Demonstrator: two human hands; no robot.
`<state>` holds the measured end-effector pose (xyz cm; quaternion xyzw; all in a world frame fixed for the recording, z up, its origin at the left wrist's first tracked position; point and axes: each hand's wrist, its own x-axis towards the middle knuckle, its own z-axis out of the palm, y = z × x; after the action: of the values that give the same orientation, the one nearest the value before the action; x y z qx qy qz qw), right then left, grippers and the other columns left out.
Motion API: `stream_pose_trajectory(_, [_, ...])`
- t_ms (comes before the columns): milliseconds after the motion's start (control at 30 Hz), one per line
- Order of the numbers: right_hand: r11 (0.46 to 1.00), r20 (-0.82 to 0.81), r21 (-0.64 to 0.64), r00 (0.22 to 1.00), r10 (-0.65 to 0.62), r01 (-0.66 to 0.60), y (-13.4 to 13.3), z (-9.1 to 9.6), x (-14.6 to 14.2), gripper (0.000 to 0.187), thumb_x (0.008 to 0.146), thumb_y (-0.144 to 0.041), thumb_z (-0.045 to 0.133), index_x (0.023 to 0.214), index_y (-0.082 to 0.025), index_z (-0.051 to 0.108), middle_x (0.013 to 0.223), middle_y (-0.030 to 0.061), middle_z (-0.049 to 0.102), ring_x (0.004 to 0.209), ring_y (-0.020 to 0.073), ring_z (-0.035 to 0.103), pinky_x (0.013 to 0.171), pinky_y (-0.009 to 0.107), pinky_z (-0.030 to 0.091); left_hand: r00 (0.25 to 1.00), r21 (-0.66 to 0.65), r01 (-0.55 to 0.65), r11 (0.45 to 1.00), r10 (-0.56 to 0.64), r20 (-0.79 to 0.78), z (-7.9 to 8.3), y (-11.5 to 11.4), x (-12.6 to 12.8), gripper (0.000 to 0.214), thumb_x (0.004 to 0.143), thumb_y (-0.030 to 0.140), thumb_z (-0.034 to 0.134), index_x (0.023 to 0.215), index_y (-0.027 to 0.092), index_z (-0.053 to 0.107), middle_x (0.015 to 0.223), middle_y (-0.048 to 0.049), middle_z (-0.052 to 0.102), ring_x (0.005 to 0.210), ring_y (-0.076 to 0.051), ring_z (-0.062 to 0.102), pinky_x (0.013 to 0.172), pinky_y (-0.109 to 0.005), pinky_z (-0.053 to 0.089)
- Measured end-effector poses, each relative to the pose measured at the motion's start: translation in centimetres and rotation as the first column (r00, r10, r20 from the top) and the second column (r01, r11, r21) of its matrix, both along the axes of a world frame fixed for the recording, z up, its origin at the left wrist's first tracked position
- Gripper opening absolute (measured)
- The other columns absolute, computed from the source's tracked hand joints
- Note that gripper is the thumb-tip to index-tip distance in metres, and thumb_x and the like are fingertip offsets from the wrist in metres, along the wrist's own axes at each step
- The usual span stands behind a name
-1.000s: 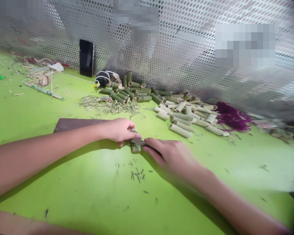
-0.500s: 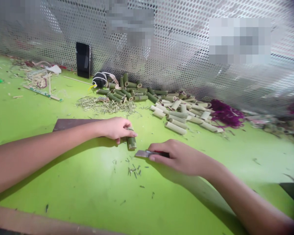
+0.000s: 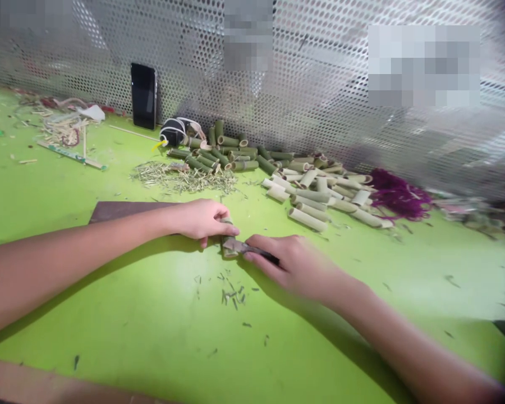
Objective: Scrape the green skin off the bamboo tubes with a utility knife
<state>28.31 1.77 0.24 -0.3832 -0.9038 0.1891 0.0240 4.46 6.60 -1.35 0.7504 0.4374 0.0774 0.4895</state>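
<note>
My left hand point(image 3: 202, 221) holds a short green bamboo tube point(image 3: 229, 249) down on the green tabletop point(image 3: 122, 336), its fingers curled over the tube's far end. My right hand point(image 3: 290, 265) grips a small knife point(image 3: 246, 247) with a dark handle. The knife's steel blade lies across the near part of the tube, touching it. The handle is mostly hidden inside my right fingers. Thin green shavings point(image 3: 231, 296) lie on the table just below the tube.
A large heap of cut bamboo tubes point(image 3: 307, 196) lies at the back against a perforated metal screen point(image 3: 320, 95). Also there are a mound of fine shavings point(image 3: 183, 178), a phone point(image 3: 143, 96), a dark board point(image 3: 126, 211) and purple fibres point(image 3: 398, 196).
My right hand has moved up and left, bringing the knife blade from beside the tube onto it. My left hand stays on the tube.
</note>
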Motion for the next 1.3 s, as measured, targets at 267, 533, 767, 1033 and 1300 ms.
stream_pose_trajectory(267, [0.998,-0.028,-0.019,0.998,0.057,-0.057,-0.4,0.1,1.0,0.043,0.109,-0.045,0.038,0.095,-0.019,0.070,0.064,0.0005,0.067,0.049,0.0123,0.054,0.050,0.027,0.038,1.000,-0.021,0.012,1.000,-0.012,-0.008,0.0,0.2,-0.2,0.035,0.091,0.053,0.071,0.088,0.021,0.057,0.068,0.0048,0.063,0.046,-0.012,0.063,0.050,-0.026,0.047])
stream_pose_trajectory(533, [0.973,0.056,0.231,0.998,-0.033,0.019,-1.0,-0.3,-0.3,0.033,0.108,-0.037,0.043,0.096,-0.021,0.069,0.071,0.0003,0.071,0.052,0.0132,0.058,0.053,0.027,0.037,0.999,-0.009,0.047,0.999,-0.047,-0.027,0.4,0.1,-0.4,0.039,0.090,0.057,0.071,0.086,0.022,0.055,0.064,0.0067,0.060,0.046,-0.013,0.062,0.051,-0.025,0.046])
stream_pose_trajectory(767, [0.966,0.061,0.257,0.997,-0.039,0.022,-1.1,-0.3,-1.1,0.031,0.109,-0.037,0.043,0.098,-0.021,0.067,0.072,-0.0004,0.072,0.052,0.0131,0.058,0.053,0.027,0.035,0.997,0.027,0.057,0.998,-0.056,-0.043,0.3,0.1,-0.5,0.041,0.091,0.061,0.068,0.086,0.022,0.056,0.068,0.0054,0.063,0.048,-0.013,0.064,0.055,-0.027,0.048])
stream_pose_trajectory(1033, [0.988,0.029,0.138,0.997,-0.073,0.069,-1.2,-0.1,-1.3,0.030,0.109,-0.037,0.044,0.097,-0.022,0.067,0.074,0.0003,0.073,0.052,0.0134,0.060,0.053,0.028,0.039,0.999,-0.005,0.025,1.000,-0.025,-0.021,0.7,-0.2,-0.4,0.045,0.087,0.063,0.071,0.082,0.022,0.052,0.071,0.0049,0.060,0.050,-0.013,0.063,0.055,-0.027,0.047])
stream_pose_trajectory(1300, [0.996,0.028,-0.048,0.996,0.080,-0.078,-1.4,0.7,-0.4,0.031,0.108,-0.038,0.046,0.091,-0.022,0.067,0.069,-0.0009,0.069,0.052,0.0127,0.059,0.054,0.027,0.041,1.000,-0.047,0.025,0.999,-0.025,0.006,0.7,-0.1,-0.6,0.041,0.088,0.058,0.071,0.090,0.021,0.056,0.076,0.0030,0.064,0.050,-0.012,0.061,0.051,-0.026,0.049])
